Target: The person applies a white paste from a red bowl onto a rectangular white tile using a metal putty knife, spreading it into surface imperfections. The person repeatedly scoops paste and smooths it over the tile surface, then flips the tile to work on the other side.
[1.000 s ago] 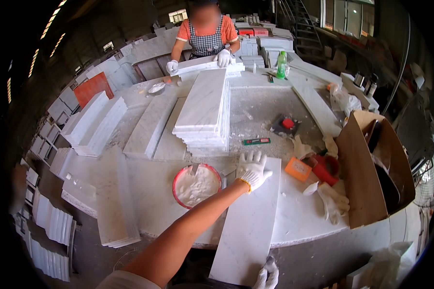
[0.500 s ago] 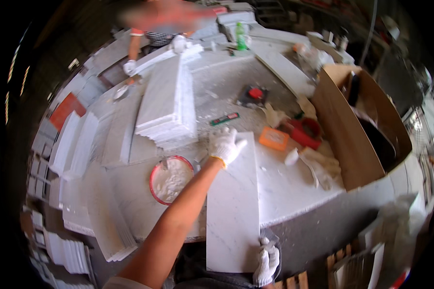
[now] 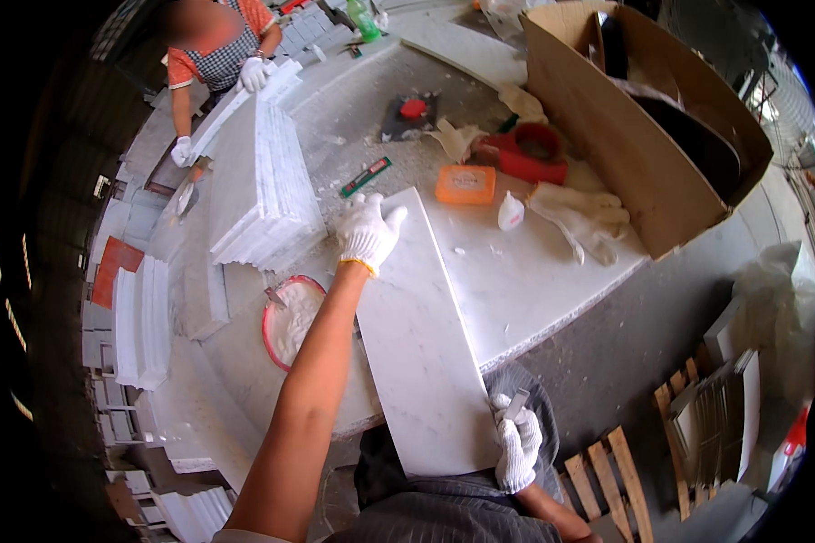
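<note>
- Step in hand: steadying a long white marble slab (image 3: 421,348) on the round work table (image 3: 525,281), one gloved hand at each end. I judge this to be work on the near edge of the slab, not a lift.
- My left hand (image 3: 368,231): white knit glove, fingers spread and laid flat on the far left corner of the slab, pressing down; nothing pinched.
- My right hand (image 3: 519,450): white knit glove, at the near right corner of the slab, fingers curled about a small grey flat piece (image 3: 516,404), possibly a blade or scraper; the view is too small there to be sure.
- Slab position: runs lengthwise from my left hand toward my body, near end overhanging the table edge above my lap; both hands touch it.
- Next move, in my judgement: calls for firm downward pressure from the left hand while the right works along the near edge, so the overhanging end does not tip.
- Nearby, left: red-rimmed bowl (image 3: 292,321) of white paste just beside the slab; stack of marble slabs (image 3: 263,185) beyond.
- Nearby, right: orange block (image 3: 465,185), small white bottle (image 3: 511,213), spare gloves (image 3: 584,217), cardboard box (image 3: 634,136).
- Across the table: another person (image 3: 217,54) in gloves handling a slab.
</note>
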Demonstrator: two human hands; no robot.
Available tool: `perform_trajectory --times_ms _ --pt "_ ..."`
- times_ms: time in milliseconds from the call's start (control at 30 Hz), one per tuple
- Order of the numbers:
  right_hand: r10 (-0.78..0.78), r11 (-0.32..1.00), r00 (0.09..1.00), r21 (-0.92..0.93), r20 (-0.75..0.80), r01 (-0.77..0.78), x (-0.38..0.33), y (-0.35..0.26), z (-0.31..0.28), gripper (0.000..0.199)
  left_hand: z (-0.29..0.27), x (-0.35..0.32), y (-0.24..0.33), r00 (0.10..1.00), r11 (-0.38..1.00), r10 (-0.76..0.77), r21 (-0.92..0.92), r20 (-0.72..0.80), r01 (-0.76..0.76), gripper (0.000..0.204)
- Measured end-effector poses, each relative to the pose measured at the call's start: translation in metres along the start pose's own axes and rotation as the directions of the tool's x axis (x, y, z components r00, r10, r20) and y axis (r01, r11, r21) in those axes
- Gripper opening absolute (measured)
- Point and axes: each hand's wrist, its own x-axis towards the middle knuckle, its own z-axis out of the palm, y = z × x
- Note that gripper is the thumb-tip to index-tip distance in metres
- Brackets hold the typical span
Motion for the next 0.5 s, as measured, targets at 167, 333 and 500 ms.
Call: perform_trajectory --times_ms 167,333,500 --pt "-0.031 0.994 0.998 -0.103 0.062 0.037 0.002 -0.005 0.003 0.015 -0.002 0.004 0.006 0.998 0.997 0.046 0.061 0.042 -0.048 0.054" --pt "0.008 0.984 0.976 -0.175 0.215 0.031 0.008 -0.016 -0.004 0.015 -0.021 0.013 0.017 0.973 0.995 -0.075 0.077 0.218 0.059 0.069" --pt "0.211 0.975 0.959 0.022 0.189 -0.219 0.012 -0.011 -0.016 0.014 -0.029 0.009 0.051 0.963 0.990 -0.097 0.119 0.250 0.068 0.083"
